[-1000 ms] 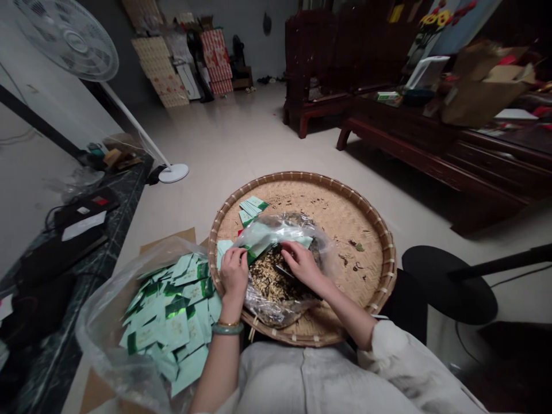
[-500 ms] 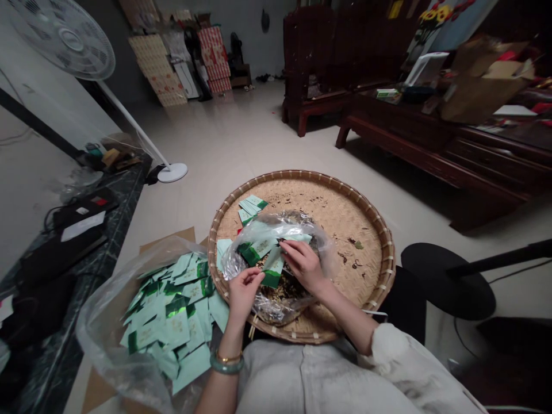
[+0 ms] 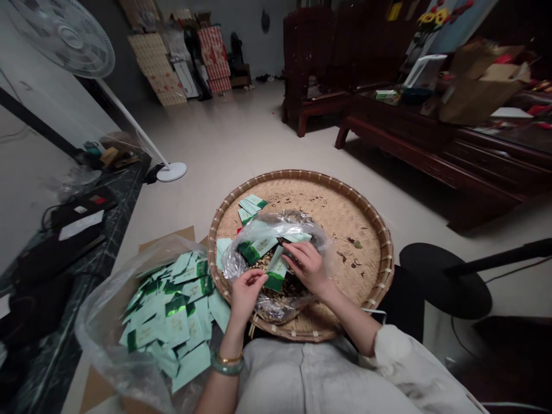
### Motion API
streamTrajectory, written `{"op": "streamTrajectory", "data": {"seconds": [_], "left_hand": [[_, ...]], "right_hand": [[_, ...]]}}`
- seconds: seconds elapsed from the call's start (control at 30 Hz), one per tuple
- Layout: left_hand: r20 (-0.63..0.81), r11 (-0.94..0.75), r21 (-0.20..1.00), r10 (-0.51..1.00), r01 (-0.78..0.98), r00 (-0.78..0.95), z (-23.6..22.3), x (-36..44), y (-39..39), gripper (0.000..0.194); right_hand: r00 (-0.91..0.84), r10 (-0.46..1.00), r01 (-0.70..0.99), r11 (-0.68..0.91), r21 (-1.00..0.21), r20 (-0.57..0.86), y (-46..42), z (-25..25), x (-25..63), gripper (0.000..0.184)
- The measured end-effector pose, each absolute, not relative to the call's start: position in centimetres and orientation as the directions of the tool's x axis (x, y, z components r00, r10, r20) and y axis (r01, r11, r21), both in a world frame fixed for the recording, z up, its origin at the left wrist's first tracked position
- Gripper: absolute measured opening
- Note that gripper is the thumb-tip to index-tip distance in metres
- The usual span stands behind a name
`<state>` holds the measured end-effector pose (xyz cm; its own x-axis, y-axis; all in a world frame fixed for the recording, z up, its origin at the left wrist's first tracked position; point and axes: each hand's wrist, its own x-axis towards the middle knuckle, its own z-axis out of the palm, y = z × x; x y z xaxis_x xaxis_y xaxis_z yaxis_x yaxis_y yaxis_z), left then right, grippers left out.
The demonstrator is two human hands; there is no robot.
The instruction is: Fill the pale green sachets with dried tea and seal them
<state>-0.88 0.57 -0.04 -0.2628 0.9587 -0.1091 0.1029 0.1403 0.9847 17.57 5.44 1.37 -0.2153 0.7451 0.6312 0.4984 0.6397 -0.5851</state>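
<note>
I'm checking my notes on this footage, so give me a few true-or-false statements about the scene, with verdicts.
1. The left hand wears a green bangle at its wrist. True.
2. The clear plastic bag lies inside the round woven tray. True.
3. The right hand rests on the floor. False: it is over the bag, inside the tray.
4. The standing fan is right of the tray. False: it is to the left.
5. A green-and-white sachet lies between the two hands. True.

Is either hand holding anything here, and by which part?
The right hand appears to pinch a mint-green sachet by its upper end; whether the left hand holds anything cannot be told.
</note>
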Motion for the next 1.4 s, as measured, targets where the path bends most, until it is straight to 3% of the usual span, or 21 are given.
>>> {"op": "streamTrajectory", "data": {"seconds": [0.27,0.47,0.73,0.87,0.93,1.03,1.2,1.33,1.4], "left_hand": [[-0.166,0.18,0.983,0.958,0.038,-0.236,0.2,-0.5,0.5,0.019],[-0.172,0.186,0.981,0.964,0.054,-0.203,0.5,-0.1,0.4,0.017],[-0.042,0.097,0.976,0.962,0.194,-0.268,0.4,-0.2,0.3,0.017],[-0.057,0.117,0.979,0.942,0.164,-0.331,0.4,-0.6,0.5,0.022],[-0.145,0.19,0.976,0.932,0.106,-0.333,0.2,-0.7,0.6,0.027],[-0.291,0.281,0.957,0.909,-0.077,-0.299,0.0,-0.6,0.6,0.038],[-0.338,0.286,0.917,0.928,-0.279,-0.157,0.0,-0.1,0.5,0.043],[-0.258,0.24,0.962,0.955,-0.126,-0.146,-0.2,-0.6,0.3,0.044],[-0.038,0.078,0.987,0.961,0.137,-0.274,-0.1,-0.8,0.1,0.042]], "right_hand": [[-0.162,0.729,0.504,0.641,-0.579,0.665,5.4,1.5,17.6,0.023],[-0.112,0.784,0.482,0.58,-0.657,0.61,5.6,1.2,17.7,0.011],[-0.175,0.772,0.587,0.58,-0.565,0.611,5.4,2.2,18.2,0.011],[-0.229,0.791,0.418,0.606,-0.677,0.567,4.9,2.9,18.4,0.015],[-0.215,0.848,0.359,0.53,-0.768,0.485,4.7,3.1,18.4,0.015],[-0.314,0.921,0.278,0.321,-0.905,0.231,4.4,3.3,18.2,0.021],[-0.553,0.828,0.165,-0.001,-0.986,-0.094,4.6,2.6,18.0,0.039],[-0.576,0.795,0.223,-0.069,-0.972,-0.189,5.1,1.9,18.5,0.047],[-0.548,0.808,0.26,-0.081,-0.962,-0.216,5.2,1.7,18.6,0.048]]}}
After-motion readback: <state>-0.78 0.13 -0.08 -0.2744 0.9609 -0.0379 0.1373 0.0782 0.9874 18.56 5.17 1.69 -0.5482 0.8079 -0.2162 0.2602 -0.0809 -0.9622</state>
